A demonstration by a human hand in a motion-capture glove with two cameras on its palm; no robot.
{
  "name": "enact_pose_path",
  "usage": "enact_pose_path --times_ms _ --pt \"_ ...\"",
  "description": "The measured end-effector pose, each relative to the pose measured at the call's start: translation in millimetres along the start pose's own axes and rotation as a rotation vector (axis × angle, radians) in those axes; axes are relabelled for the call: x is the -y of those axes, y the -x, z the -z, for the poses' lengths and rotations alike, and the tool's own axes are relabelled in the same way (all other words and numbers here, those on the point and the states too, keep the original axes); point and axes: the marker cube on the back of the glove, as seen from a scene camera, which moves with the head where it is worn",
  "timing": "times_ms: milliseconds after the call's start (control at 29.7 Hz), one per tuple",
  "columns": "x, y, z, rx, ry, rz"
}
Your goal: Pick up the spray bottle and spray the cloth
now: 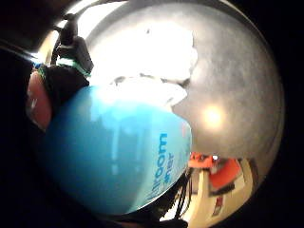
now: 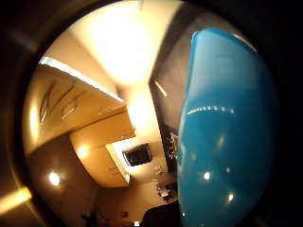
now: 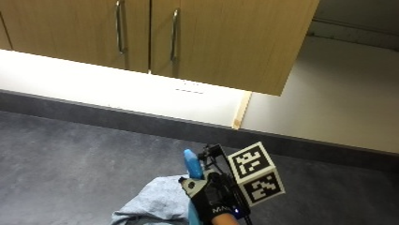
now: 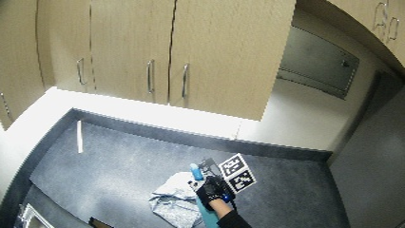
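A blue spray bottle is held up off the dark grey counter by my gloved right hand, whose fingers curl round its body. In both palm views the bottle's blue body fills much of the picture, close to the palm. A crumpled pale grey cloth lies on the counter just left of the hand and below the bottle's top. The same cloth shows in the wide outside view beside the hand, and the cloth appears bright beyond the bottle in the little finger side view.
Wooden wall cabinets with metal handles hang above the counter's back edge. A white wall stands behind at the right. A thin white strip lies on the counter at the far left.
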Motion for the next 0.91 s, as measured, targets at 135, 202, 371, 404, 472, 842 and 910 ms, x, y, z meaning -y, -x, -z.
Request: enact_pose_path --times_ms 135,202,371,404,472,842,910 --pt "-12 12 9 0.101 -0.169 0.203" --pt "-17 14 12 0.157 -0.234 0.279" --pt "-28 16 16 0.252 -0.332 0.329" --pt "-28 16 17 0.257 -0.339 0.327" --pt "-28 16 17 0.260 -0.344 0.325" --pt "-21 26 24 0.223 -0.368 0.351" --pt "-18 29 24 0.219 -0.369 0.362"
